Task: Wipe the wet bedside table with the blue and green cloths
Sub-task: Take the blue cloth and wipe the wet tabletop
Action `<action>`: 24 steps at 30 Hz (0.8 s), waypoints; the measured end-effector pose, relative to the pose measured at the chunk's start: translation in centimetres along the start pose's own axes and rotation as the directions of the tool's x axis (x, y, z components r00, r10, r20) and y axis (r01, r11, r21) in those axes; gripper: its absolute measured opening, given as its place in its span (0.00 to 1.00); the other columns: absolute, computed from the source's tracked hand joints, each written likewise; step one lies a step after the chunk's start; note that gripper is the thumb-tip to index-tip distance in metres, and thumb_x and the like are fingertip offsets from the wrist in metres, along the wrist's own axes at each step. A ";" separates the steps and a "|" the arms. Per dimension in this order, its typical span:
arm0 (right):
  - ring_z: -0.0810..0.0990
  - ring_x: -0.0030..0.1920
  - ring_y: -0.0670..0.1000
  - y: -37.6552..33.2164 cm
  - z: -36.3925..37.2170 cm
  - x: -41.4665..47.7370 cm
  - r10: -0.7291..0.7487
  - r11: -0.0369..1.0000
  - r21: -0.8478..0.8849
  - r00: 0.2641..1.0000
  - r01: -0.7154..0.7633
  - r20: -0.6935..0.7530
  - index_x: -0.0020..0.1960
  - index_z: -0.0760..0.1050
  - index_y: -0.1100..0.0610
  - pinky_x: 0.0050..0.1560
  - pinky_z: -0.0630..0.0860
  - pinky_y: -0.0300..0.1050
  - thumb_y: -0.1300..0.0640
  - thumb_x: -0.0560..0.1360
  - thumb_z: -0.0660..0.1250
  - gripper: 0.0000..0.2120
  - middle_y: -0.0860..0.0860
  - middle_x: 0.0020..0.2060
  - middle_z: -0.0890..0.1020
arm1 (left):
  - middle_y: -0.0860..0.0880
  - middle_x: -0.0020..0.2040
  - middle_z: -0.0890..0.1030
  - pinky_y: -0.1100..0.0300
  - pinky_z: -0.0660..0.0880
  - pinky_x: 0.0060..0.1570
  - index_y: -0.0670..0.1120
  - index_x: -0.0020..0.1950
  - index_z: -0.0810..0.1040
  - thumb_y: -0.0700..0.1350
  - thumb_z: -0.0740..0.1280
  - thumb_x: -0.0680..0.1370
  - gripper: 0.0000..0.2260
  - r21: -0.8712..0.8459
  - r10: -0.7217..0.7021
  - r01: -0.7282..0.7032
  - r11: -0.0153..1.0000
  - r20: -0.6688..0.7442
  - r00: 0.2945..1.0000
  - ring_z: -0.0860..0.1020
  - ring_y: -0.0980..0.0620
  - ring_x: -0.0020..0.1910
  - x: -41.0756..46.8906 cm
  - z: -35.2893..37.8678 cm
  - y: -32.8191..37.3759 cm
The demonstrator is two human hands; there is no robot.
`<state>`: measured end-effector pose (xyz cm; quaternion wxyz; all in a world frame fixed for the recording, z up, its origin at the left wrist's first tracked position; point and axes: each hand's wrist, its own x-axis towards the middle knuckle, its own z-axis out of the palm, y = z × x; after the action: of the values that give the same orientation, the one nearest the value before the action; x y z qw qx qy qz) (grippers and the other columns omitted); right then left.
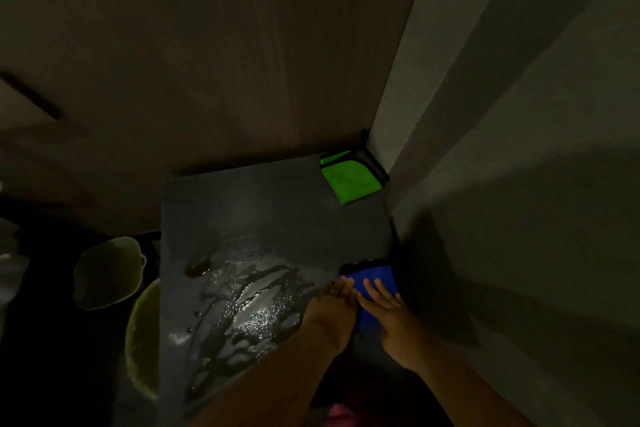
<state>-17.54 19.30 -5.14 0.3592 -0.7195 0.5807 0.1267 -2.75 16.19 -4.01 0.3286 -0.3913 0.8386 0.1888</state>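
Dark bedside table [263, 215], set into a wall corner. Green cloth [349, 180] folded at far right corner. Blue cloth [372, 279] at right edge, near front. Streaked water [249, 308] spread toward front left.

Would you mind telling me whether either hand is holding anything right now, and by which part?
Both the left hand and right hand lie flat on the blue cloth at its near end; whether they grip it cannot be told. The green cloth lies untouched.

dark surface [277, 204] wet at near-left; green cloth [349, 180] folded far-right corner; blue cloth [375, 276] right edge.
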 end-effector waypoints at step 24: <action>0.36 0.77 0.51 -16.6 -0.4 11.3 -0.135 0.965 -0.199 0.973 0.173 0.189 0.78 0.43 0.50 0.76 0.39 0.53 0.69 0.76 0.56 0.37 0.48 0.77 0.39 | 0.39 0.79 0.46 0.50 0.47 0.77 0.39 0.78 0.45 0.48 0.57 0.80 0.32 -0.176 -0.241 0.248 0.953 0.061 0.969 0.46 0.44 0.78 -6.4 4.8 -15.2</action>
<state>1.00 11.75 -5.46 0.3378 -0.7832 0.4722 0.2225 14.14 12.89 -3.91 0.3282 -0.5169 0.7564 0.2301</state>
